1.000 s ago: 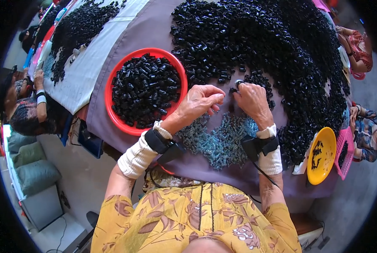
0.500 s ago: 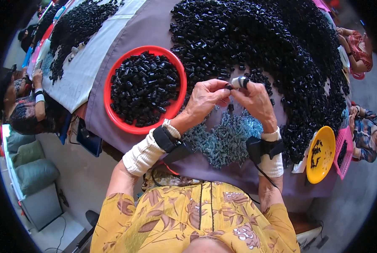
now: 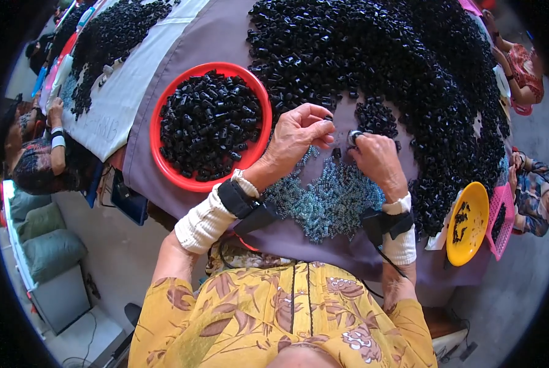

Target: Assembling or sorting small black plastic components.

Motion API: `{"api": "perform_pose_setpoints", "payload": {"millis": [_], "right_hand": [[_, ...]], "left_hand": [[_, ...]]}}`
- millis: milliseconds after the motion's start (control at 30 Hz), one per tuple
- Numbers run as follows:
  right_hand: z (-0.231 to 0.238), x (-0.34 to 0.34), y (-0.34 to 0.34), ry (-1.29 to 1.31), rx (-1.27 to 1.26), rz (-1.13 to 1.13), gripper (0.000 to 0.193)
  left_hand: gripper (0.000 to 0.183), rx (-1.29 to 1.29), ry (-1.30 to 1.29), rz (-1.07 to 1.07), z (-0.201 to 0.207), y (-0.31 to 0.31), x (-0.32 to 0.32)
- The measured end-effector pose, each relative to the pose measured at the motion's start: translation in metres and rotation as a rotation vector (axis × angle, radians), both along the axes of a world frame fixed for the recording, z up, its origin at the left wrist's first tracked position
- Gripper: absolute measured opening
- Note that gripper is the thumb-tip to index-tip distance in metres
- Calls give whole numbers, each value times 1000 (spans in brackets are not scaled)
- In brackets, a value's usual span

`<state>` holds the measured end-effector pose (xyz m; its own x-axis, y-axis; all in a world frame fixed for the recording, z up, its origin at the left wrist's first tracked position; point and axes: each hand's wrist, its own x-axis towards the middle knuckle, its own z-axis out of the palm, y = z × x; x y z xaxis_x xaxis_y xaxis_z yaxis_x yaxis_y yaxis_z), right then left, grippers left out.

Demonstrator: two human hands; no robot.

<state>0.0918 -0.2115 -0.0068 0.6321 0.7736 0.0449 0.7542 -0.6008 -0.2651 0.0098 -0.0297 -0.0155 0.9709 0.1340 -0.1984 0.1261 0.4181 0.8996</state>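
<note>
My left hand (image 3: 300, 136) pinches a small black plastic piece (image 3: 328, 118) between thumb and fingertips, just above the table. To its right, my right hand (image 3: 377, 156) is closed, with curled fingers pointing down and a striped wrap on one digit. What its fingertips hold, if anything, cannot be made out. Below both hands spreads a heap of small bluish coil springs (image 3: 326, 208). One loose black piece lies at the top of that heap. Beyond the hands rises a big pile of black plastic pieces (image 3: 348, 49). A red basin (image 3: 158, 144) full of similar black pieces stands left of my left hand.
A yellow plate (image 3: 474, 230) with a few dark bits sits at the right table edge, beside a pink basket (image 3: 500, 221). Purple cloth (image 3: 182, 46) covers the table. Co-workers sit at the left and right. Another table (image 3: 112, 116) with black pieces stands left.
My hands, which met at their fingertips, have come apart. The left moved slightly up with a black piece in its fingers; the right lowered and curled its fingers.
</note>
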Motion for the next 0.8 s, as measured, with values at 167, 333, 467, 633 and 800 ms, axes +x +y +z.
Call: {"api": "perform_pose_setpoints", "payload": {"millis": [167,333,467,633,800], "right_hand": [[-9,5,-2,-17,54,28,13],[13,0,5,348,495,-68,13],[18,-1,10,495,628,-66,14],[19,-4,15,547,676,-45,12],[23,-4,17,449,636,56,15]], "left_hand": [[22,39,-58,-57,0,-2,-4],[23,63,-63,-75,3,-2,-6],[23,84,-80,-107,1,-4,-8],[23,196,-79,-119,4,-5,-9],[20,390,-83,-108,5,-7,-10]]}}
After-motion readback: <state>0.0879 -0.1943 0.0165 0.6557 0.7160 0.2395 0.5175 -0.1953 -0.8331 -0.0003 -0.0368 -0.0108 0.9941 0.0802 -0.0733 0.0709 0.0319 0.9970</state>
